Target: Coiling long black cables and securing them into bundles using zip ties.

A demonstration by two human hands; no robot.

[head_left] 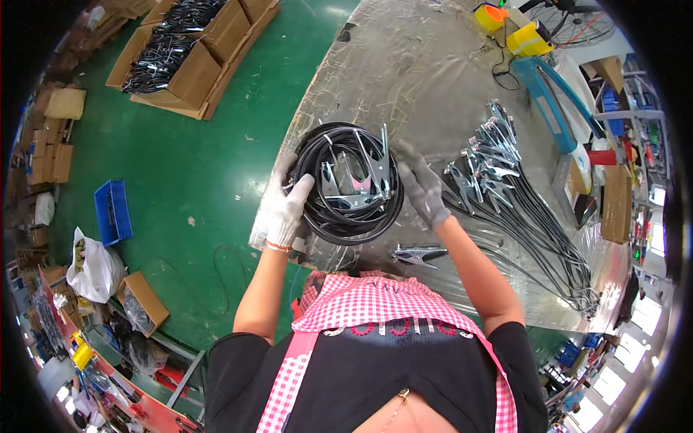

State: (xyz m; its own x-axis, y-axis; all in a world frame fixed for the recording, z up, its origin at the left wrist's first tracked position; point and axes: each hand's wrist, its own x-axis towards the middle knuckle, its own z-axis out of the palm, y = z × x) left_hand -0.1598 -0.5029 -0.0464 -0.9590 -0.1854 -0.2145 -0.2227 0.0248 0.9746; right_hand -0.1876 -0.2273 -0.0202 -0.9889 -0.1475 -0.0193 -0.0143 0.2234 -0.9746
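Between my two gloved hands is a thick coil of black cable [315, 155], held above the near left edge of the worktable. Silver metal clamps [377, 164] lie inside and across the ring. My left hand [287, 206], in a white glove, grips the coil's left side with the thumb over the top. Against its right side rests my right hand [422, 189] in a greyer glove, its fingers partly hidden behind the cable. One loose clamp [419, 255] lies on the table below the coil. To the right sits a bundle of cables [541, 238] with silver clamps [494, 155] at their far ends.
The worktable [411, 79] has a crinkled clear covering. At its far right are a teal-and-white device [552, 105] and yellow tape dispensers [529, 40]. On the green floor stand cardboard boxes of black cables [184, 72], a blue bin [113, 211] and a white sack [96, 267].
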